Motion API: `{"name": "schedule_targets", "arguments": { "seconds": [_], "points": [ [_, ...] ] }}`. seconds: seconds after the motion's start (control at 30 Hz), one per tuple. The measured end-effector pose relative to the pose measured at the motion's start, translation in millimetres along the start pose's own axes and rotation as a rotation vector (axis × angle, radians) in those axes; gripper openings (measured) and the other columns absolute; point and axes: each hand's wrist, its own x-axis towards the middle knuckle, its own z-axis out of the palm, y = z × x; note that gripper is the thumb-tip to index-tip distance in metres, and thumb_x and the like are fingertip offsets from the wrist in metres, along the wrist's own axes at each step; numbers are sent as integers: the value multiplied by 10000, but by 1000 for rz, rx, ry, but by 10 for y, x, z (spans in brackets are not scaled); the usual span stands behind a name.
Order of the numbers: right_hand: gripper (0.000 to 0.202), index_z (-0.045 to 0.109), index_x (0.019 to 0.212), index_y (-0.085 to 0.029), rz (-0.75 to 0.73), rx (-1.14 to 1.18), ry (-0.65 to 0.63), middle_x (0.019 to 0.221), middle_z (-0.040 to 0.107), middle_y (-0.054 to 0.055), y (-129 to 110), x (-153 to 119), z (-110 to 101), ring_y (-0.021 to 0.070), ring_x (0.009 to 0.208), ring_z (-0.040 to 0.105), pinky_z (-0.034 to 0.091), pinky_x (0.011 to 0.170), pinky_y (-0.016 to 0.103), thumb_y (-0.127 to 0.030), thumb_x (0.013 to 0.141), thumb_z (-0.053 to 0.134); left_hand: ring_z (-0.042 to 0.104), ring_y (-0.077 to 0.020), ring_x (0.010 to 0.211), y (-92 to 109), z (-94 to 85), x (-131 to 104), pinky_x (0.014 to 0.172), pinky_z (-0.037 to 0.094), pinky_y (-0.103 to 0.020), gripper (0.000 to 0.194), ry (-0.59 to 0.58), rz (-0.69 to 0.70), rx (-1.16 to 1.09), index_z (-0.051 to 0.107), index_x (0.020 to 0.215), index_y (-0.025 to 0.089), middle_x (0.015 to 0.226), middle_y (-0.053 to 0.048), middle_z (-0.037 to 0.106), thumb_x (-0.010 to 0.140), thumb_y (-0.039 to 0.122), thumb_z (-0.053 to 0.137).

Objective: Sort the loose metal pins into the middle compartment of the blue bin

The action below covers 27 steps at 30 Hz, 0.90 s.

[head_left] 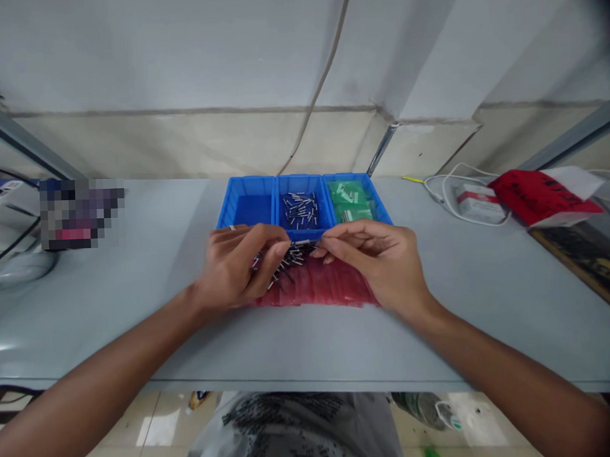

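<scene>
My left hand (243, 264) is closed, fingers curled and thumb against the index finger, over the left part of a loose pile of small silver-and-black pins (293, 255). Whatever lies between its fingertips is hidden. Opposite it, my right hand (383, 259) pinches thumb and index finger at the end of one such pin by the right side of the pile. Beneath the pins and both hands lies a row of red plastic bags (321, 284), partly covered. More pins (300, 208) fill the middle blue bin (303, 182) just behind.
Left of the middle bin stands a blue bin (251, 204); at right, another holds green packets (348, 197). A white cable (456, 173), a small white box (479, 202) and a red packet (539, 197) lie at right. A computer mouse (26, 268) sits far left.
</scene>
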Motion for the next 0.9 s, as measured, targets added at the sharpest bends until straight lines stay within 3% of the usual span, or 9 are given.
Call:
{"name": "schedule_targets", "arguments": {
  "seconds": [0.13, 0.2, 0.3, 0.4, 0.5, 0.73, 0.9],
  "points": [
    [343, 652, 1291, -241, -3, 186, -27, 1211, 748, 52, 46, 46, -23, 223, 1152, 709, 605, 1002, 428, -207, 949, 666, 575, -62, 530, 20, -4, 17, 557, 425, -201, 30, 47, -36, 100, 627, 936, 157, 658, 43, 672, 941, 164, 597],
    [472, 527, 1433, -278, -28, 111, -96, 1294, 708, 55, 24, 32, -30, 211, 1168, 697, 604, 994, 432, -197, 977, 619, 562, -59, 512, 17, 0, 23, 550, 422, -201, 22, 34, -21, 117, 628, 925, 155, 644, 47, 662, 933, 159, 608],
    [386, 600, 1368, -248, -225, -317, -228, 1204, 731, 57, -2, -10, -25, 189, 1066, 712, 605, 946, 396, -189, 987, 590, 578, -68, 522, -7, 16, 17, 547, 421, -213, 10, 12, 21, 131, 635, 911, 155, 649, 42, 660, 917, 160, 629],
    [342, 656, 1317, -206, -502, -802, -409, 1285, 680, 104, 30, -42, 5, 247, 1138, 637, 551, 1007, 468, -277, 988, 599, 586, -83, 530, -34, 34, 3, 548, 425, -231, 7, -11, 37, 140, 644, 907, 159, 652, 37, 656, 905, 163, 639],
    [432, 595, 1405, -246, -540, -1063, -541, 1381, 605, 122, 84, -63, 38, 305, 1167, 563, 532, 989, 543, -409, 1008, 543, 577, -90, 512, -41, 40, -3, 542, 425, -243, 14, -20, 45, 152, 646, 902, 155, 633, 35, 646, 891, 162, 651],
    [407, 607, 1383, -244, -511, -1143, -575, 1379, 575, 117, 107, -90, 47, 300, 1192, 492, 500, 1015, 512, -407, 1035, 470, 583, -98, 513, -35, 30, -2, 546, 435, -246, 17, -25, 68, 153, 640, 889, 147, 630, 23, 658, 883, 147, 656],
    [343, 663, 1293, -207, -633, -1102, -537, 1340, 586, 150, 66, -112, 72, 303, 1201, 490, 480, 1026, 493, -353, 1019, 518, 574, -95, 512, -52, 24, -15, 544, 414, -242, 17, 1, 49, 182, 641, 883, 167, 608, 37, 643, 887, 167, 657]
  ]
}}
